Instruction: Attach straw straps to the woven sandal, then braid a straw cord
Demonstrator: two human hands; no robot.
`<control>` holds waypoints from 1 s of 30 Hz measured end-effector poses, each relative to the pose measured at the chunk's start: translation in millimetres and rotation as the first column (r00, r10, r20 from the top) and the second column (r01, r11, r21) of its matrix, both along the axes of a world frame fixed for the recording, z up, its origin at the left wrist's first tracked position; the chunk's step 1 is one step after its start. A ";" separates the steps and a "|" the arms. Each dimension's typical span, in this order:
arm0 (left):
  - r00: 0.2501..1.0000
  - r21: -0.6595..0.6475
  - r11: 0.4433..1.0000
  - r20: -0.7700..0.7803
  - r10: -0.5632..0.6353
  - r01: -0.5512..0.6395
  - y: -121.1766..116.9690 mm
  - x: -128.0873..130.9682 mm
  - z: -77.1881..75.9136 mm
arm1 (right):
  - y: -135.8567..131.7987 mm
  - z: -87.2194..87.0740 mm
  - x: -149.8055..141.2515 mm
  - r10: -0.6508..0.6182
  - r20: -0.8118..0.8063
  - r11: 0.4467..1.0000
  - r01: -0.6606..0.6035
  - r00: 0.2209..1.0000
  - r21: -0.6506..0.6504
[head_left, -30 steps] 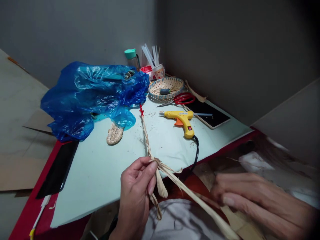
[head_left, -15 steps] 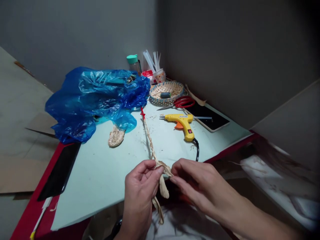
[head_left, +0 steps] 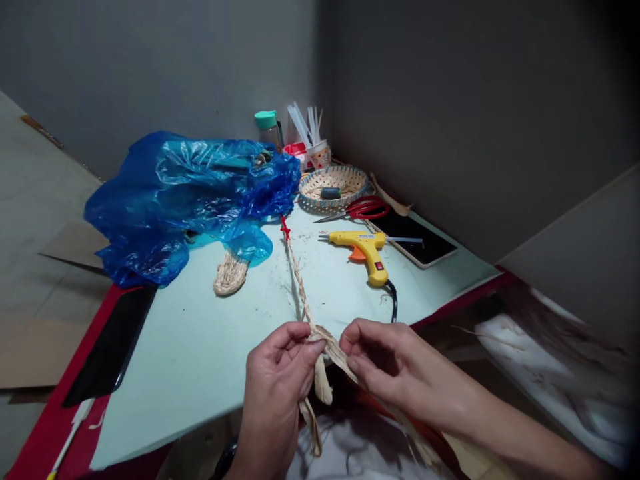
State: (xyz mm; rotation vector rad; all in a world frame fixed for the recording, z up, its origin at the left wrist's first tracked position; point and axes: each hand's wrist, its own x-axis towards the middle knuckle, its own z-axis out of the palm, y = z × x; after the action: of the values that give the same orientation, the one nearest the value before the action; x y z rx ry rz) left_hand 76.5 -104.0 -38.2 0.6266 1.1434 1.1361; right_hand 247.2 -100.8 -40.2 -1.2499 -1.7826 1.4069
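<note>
A thin braid (head_left: 301, 287) of pale, dry plant fibre runs from a red tie (head_left: 285, 228) at its far end toward me. My left hand (head_left: 280, 380) pinches its near end between thumb and fingers. Two loose strands, one of them a wide strip (head_left: 323, 382), hang below that grip. My right hand (head_left: 393, 370) has its thumb and fingertips closed on another flat fibre strand (head_left: 341, 359), which slants off to the right and trails below the hand. The strand's exact hold is partly hidden by the fingers.
Beyond my hands lie a yellow glue gun (head_left: 367, 248), red-handled scissors (head_left: 367, 208), a woven basket (head_left: 334, 183) and a dark-screened tablet (head_left: 425, 243). A blue plastic bag (head_left: 200, 193) and a coiled braided piece (head_left: 231, 273) are at left. A black phone (head_left: 113, 347) rests by the left edge.
My right hand has shifted slightly along its strand, and more of that strand now trails below it. My left hand keeps its pinch on the braid.
</note>
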 end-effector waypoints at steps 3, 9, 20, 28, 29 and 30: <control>0.999 -0.002 0.999 -0.017 0.034 -0.034 -0.7 0.8 1.7 | 2.9 8.5 3.3 -0.066 0.033 0.996 0.064 0.997 0.056; 0.998 0.067 0.997 -0.045 0.036 -0.033 -4.2 2.2 3.8 | 13.5 26.4 7.2 -0.156 -0.116 0.984 0.164 0.981 0.063; 0.988 0.035 0.993 -0.117 -0.104 0.108 -6.7 0.4 -3.9 | 8.8 20.6 -15.9 -0.124 0.078 0.950 0.096 0.989 0.297; 0.972 0.134 0.988 -0.232 -0.038 0.071 -7.3 6.1 9.2 | 4.4 11.1 -14.1 -0.084 0.159 0.886 0.001 0.984 0.464; 0.969 0.149 0.986 -0.243 -0.034 0.072 -7.3 6.7 9.8 | 5.6 12.6 -13.1 -0.080 0.147 0.894 0.005 0.986 0.448; 0.966 0.162 0.984 -0.255 -0.034 0.078 -7.2 7.0 10.0 | 7.4 14.0 -12.0 -0.071 0.132 0.908 0.009 0.989 0.420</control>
State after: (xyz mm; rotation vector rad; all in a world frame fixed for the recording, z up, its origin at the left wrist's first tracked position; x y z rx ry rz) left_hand 83.5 -111.2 -28.2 0.9534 1.2416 1.1360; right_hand 235.1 -93.4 -26.2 -1.1666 -2.0084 0.8595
